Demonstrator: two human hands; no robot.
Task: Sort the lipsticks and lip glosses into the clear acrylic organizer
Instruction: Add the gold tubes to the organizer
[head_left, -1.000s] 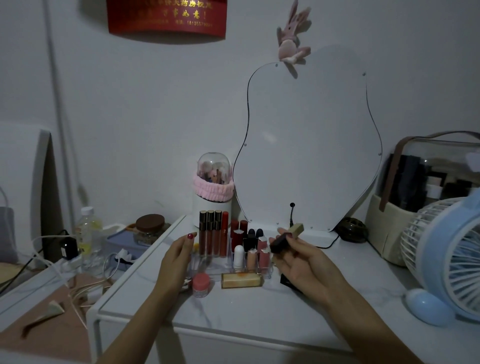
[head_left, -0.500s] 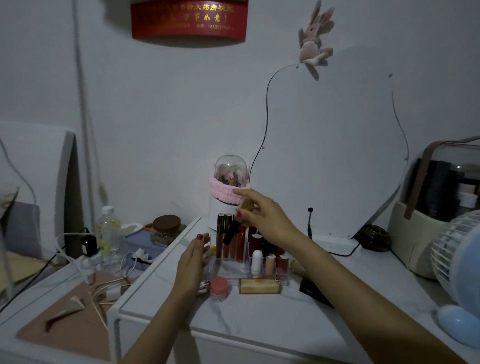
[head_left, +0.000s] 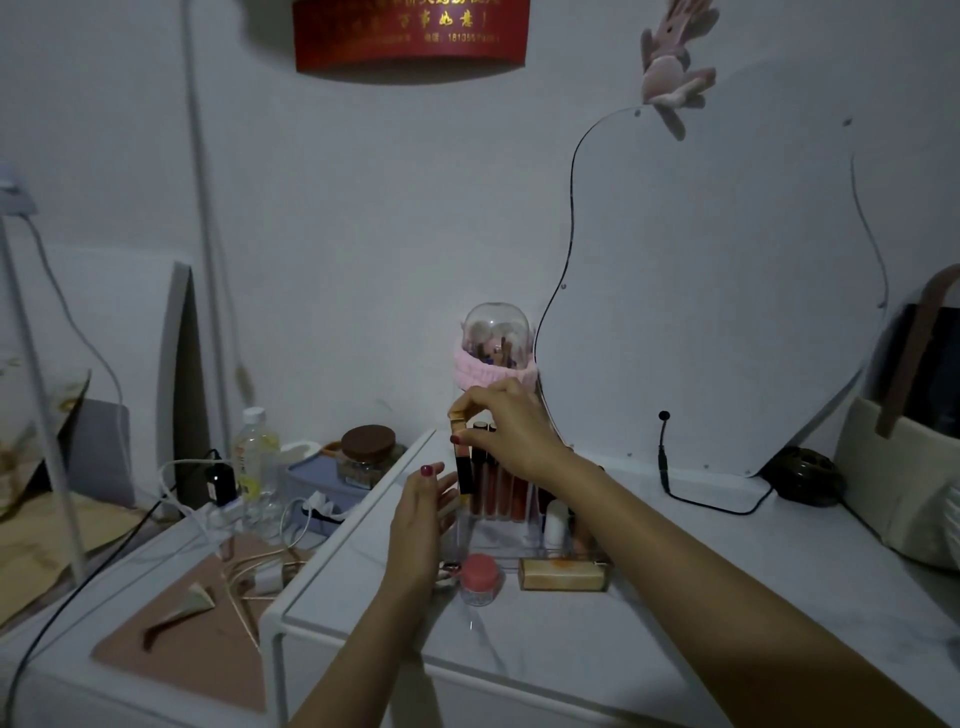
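The clear acrylic organizer stands on the white table and holds several upright lip glosses at the back and short lipsticks in front. My right hand pinches the gold top of a dark lipstick tube and holds it upright over the organizer's back left corner. My left hand rests against the organizer's left side with straight fingers. A gold lipstick lies flat in front of the organizer.
A small pink-lidded jar sits by the organizer's front left. A domed brush holder with a pink band and a curvy mirror stand behind. Cables, a bottle and a brown-lidded jar crowd the lower surface at left.
My right hand carried the dark lipstick from in front of the organizer up and left, and now holds it upright at the back row. The left hand stayed against the organizer's side.
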